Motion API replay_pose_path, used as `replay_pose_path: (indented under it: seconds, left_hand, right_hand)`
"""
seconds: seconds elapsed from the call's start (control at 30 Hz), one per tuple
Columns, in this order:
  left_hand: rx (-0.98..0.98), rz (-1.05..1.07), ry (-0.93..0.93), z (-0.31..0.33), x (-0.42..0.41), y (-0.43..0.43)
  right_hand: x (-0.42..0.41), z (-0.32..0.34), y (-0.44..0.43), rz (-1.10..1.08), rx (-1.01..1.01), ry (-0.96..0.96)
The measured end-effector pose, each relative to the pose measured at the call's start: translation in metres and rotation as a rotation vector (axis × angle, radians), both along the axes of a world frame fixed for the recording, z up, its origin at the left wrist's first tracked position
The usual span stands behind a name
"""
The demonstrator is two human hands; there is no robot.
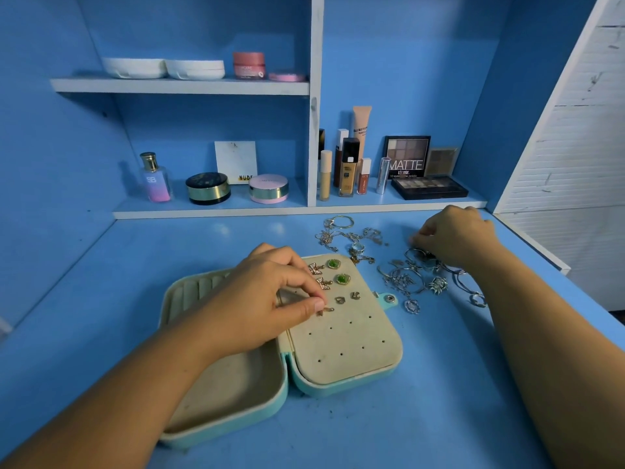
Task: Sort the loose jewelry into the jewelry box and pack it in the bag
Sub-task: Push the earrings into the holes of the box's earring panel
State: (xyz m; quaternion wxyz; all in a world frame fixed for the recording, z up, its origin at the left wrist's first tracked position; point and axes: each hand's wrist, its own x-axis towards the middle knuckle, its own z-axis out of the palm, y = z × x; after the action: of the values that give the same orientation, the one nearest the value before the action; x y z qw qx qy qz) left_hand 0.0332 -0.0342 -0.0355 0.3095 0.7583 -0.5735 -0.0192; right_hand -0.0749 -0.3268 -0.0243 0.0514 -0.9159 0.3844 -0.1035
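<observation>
An open mint jewelry box (348, 377) with beige lining lies on the blue desk. Its right panel holds two green stud earrings (342, 278), two gold butterfly earrings (319, 275) and two small gold studs (348, 297). My left hand (263, 299) hovers over the box and pinches a small gold earring (325, 311) against the panel. A pile of loose silver and gold jewelry (406, 275) is spread to the right of the box. My right hand (455, 236) reaches into that pile, fingers curled down onto the silver pieces; whether it holds one is hidden.
Low shelf at the back carries a perfume bottle (155, 177), compacts (208, 188), foundation bottles (348, 170) and eyeshadow palettes (429, 187). An upper shelf holds white cases (162, 68) and a pink jar (249, 65). The desk edge (541, 245) runs along the right.
</observation>
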Motion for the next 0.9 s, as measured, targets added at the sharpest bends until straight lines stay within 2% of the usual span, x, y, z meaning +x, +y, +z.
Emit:
replay_pose_path:
  seconds: [0.3, 0.9]
  left_hand:
    - [-0.025, 0.085, 0.101, 0.008, -0.008, 0.0]
    - [-0.036, 0.123, 0.092, 0.013, -0.011, 0.003]
  right_hand:
    - [0.008, -0.001, 0.006, -0.013, 0.002, 0.013]
    - [0.009, -0.004, 0.004, 0.026, -0.046, 0.109]
